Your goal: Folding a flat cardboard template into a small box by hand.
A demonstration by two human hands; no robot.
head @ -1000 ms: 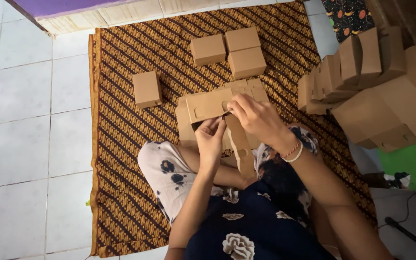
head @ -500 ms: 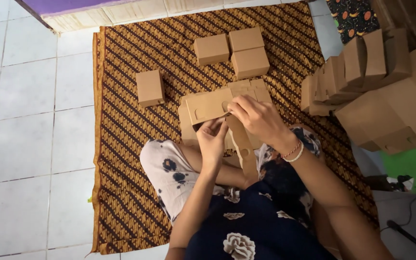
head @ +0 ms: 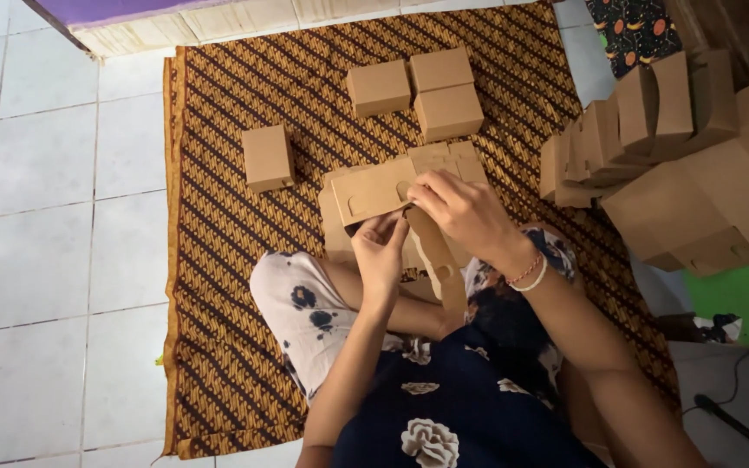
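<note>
Brown cardboard, a flat box blank [head: 374,192] held above the lap over the patterned mat [head: 218,286]. Left hand [head: 381,251] pinches its lower edge from beneath; right hand [head: 465,212] curls over the top right, fingers closed on a flap. Long axis of the main panel runs left to right, tilted slightly, with a strip [head: 435,260] hanging toward the body (partly hidden). Risk, I'd say: a hard squeeze could crease the panel off its score, or the loose strip snags. Folded boxes [head: 418,91] sit beyond.
</note>
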